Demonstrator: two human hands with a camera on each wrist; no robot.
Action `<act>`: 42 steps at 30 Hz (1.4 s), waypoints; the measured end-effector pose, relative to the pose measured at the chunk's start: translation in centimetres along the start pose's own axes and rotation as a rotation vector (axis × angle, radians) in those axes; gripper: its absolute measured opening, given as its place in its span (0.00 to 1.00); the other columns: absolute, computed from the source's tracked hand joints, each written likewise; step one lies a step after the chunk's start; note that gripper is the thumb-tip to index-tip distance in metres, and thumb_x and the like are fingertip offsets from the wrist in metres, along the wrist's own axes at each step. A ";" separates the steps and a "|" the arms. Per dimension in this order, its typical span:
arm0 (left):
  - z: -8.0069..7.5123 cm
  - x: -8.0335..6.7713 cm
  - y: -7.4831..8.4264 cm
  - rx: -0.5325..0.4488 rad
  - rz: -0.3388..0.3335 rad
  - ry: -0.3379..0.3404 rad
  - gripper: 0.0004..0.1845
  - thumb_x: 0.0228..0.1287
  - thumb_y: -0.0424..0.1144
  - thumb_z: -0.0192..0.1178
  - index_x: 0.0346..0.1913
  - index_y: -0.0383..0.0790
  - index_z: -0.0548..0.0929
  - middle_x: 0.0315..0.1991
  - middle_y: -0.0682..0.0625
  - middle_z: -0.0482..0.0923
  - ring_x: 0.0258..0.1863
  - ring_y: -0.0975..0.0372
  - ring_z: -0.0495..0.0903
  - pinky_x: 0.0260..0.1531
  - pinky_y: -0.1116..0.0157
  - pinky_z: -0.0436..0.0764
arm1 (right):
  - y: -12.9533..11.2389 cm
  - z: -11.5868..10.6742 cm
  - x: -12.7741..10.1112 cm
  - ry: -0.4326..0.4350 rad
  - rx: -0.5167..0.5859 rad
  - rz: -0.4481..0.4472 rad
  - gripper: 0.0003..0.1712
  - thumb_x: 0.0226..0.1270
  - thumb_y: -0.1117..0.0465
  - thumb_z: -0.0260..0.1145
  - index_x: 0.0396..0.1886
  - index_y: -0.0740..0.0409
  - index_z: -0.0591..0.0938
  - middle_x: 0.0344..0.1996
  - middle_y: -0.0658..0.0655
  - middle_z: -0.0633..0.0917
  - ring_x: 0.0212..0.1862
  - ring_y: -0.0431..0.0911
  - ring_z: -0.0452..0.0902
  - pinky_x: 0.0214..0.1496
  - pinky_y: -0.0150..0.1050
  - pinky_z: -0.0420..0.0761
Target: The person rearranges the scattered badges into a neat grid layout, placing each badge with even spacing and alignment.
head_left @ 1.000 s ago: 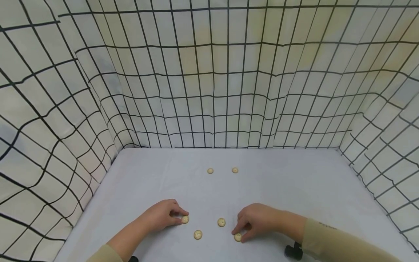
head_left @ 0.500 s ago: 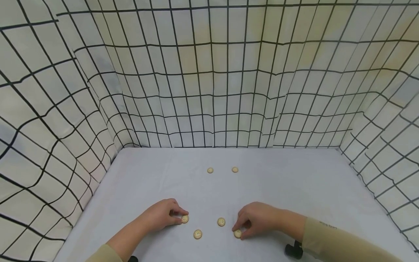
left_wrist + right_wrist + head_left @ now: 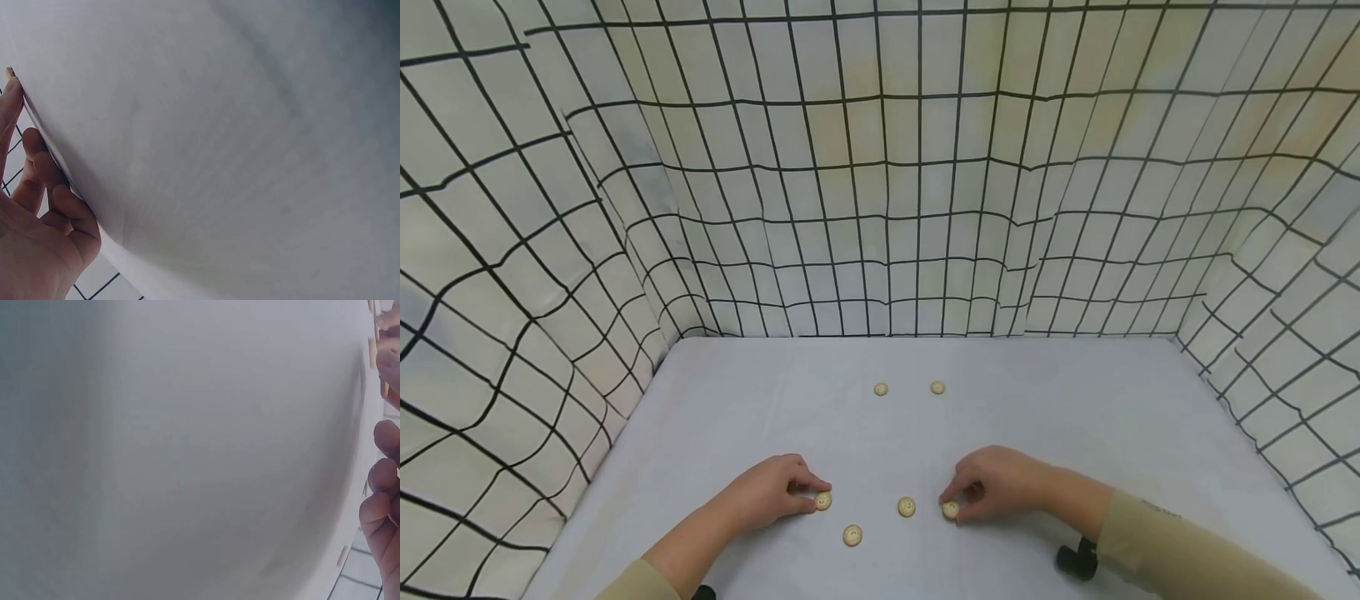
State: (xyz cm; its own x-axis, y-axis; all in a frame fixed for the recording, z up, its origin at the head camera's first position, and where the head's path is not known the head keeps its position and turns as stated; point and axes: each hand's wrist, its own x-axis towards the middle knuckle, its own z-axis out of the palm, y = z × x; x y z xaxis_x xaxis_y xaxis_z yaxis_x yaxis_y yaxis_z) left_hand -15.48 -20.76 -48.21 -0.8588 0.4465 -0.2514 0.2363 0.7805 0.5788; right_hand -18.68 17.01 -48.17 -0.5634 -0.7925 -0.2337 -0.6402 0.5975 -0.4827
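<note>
Between thumb and forefinger, my left hand pinches the edges of a round beige button at the white table's near middle. My right hand grips another beige button by its edges, fingertips close over the table. Between the hands lie two more such buttons, one near the right fingertips and one closer to the front. In the left wrist view, the left fingers curl beside the tabletop, with a sliver of the button at their tips. The right fingers show at the right wrist view's edge.
Farther back on the white table lie two more buttons, a left one and a right one. White walls with a black grid rise at the back and both sides. A dark wrist device hangs under the right forearm.
My right hand has moved away from me, carrying its button from the front up level with the middle one. The left hand and the other buttons have stayed in place.
</note>
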 end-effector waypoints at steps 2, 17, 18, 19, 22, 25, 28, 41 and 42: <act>0.0 0.0 0.0 -0.001 -0.007 -0.001 0.14 0.56 0.44 0.73 0.47 0.59 0.90 0.34 0.65 0.76 0.32 0.68 0.71 0.35 0.66 0.71 | 0.4 -0.2 -0.1 0.015 0.001 0.017 0.15 0.59 0.47 0.74 0.48 0.35 0.89 0.22 0.35 0.75 0.28 0.31 0.67 0.32 0.30 0.69; -0.1 0.0 0.1 0.000 -0.010 -0.001 0.14 0.57 0.44 0.73 0.47 0.59 0.90 0.34 0.65 0.76 0.33 0.69 0.71 0.36 0.66 0.72 | 4.1 -1.9 -0.3 0.147 0.013 0.119 0.15 0.59 0.48 0.75 0.47 0.36 0.89 0.24 0.36 0.77 0.30 0.35 0.71 0.33 0.33 0.74; -0.1 0.0 0.1 0.001 -0.011 0.001 0.14 0.57 0.44 0.73 0.47 0.60 0.90 0.34 0.65 0.76 0.33 0.69 0.71 0.36 0.66 0.72 | 4.3 -2.0 -0.3 0.153 0.012 0.138 0.15 0.59 0.48 0.75 0.47 0.35 0.89 0.25 0.36 0.78 0.30 0.35 0.72 0.34 0.33 0.74; -0.1 0.0 0.1 0.001 -0.011 0.001 0.14 0.57 0.44 0.73 0.47 0.59 0.90 0.34 0.65 0.76 0.33 0.69 0.71 0.35 0.66 0.72 | 4.6 -2.1 -0.3 0.160 0.009 0.153 0.15 0.59 0.48 0.75 0.47 0.35 0.89 0.25 0.36 0.78 0.31 0.35 0.72 0.34 0.34 0.74; -0.1 -0.1 0.1 0.003 -0.010 0.002 0.14 0.57 0.44 0.73 0.47 0.59 0.90 0.34 0.65 0.76 0.33 0.69 0.71 0.35 0.67 0.72 | 5.3 -2.6 -0.3 0.181 0.011 0.192 0.15 0.59 0.49 0.75 0.47 0.35 0.89 0.27 0.35 0.79 0.32 0.36 0.73 0.36 0.35 0.75; -0.1 -0.1 0.1 0.001 -0.006 0.001 0.14 0.57 0.44 0.73 0.47 0.59 0.90 0.34 0.65 0.76 0.32 0.68 0.71 0.35 0.67 0.71 | 6.1 -3.0 -0.4 0.199 0.027 0.236 0.14 0.58 0.50 0.75 0.46 0.35 0.89 0.29 0.35 0.80 0.34 0.37 0.73 0.38 0.36 0.75; -0.1 -0.2 0.0 0.000 -0.002 0.001 0.14 0.57 0.44 0.73 0.47 0.58 0.90 0.34 0.65 0.76 0.33 0.69 0.71 0.35 0.67 0.71 | 6.8 -3.4 -0.3 0.213 0.055 0.294 0.14 0.58 0.50 0.76 0.45 0.35 0.89 0.31 0.36 0.81 0.35 0.38 0.73 0.41 0.37 0.75; -0.1 -0.1 0.1 0.003 0.013 0.003 0.14 0.57 0.43 0.72 0.47 0.57 0.90 0.34 0.65 0.76 0.32 0.69 0.71 0.35 0.67 0.72 | 9.6 -5.1 0.6 0.277 0.097 0.402 0.15 0.59 0.51 0.75 0.47 0.42 0.88 0.37 0.44 0.83 0.39 0.43 0.73 0.44 0.43 0.75; -0.1 -0.1 0.2 0.004 0.013 0.003 0.14 0.57 0.43 0.72 0.47 0.57 0.90 0.34 0.65 0.76 0.32 0.69 0.71 0.35 0.67 0.72 | 9.8 -5.3 0.7 0.281 0.103 0.407 0.15 0.59 0.51 0.75 0.47 0.42 0.88 0.37 0.44 0.83 0.39 0.43 0.73 0.44 0.43 0.75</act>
State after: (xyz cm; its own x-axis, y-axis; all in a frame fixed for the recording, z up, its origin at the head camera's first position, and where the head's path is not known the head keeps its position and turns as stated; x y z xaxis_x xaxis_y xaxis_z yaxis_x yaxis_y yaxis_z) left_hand -15.40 -20.74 -47.99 -0.8573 0.4548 -0.2414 0.2490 0.7766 0.5787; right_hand -28.10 22.95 -48.64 -0.8843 -0.4259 -0.1913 -0.2925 0.8246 -0.4842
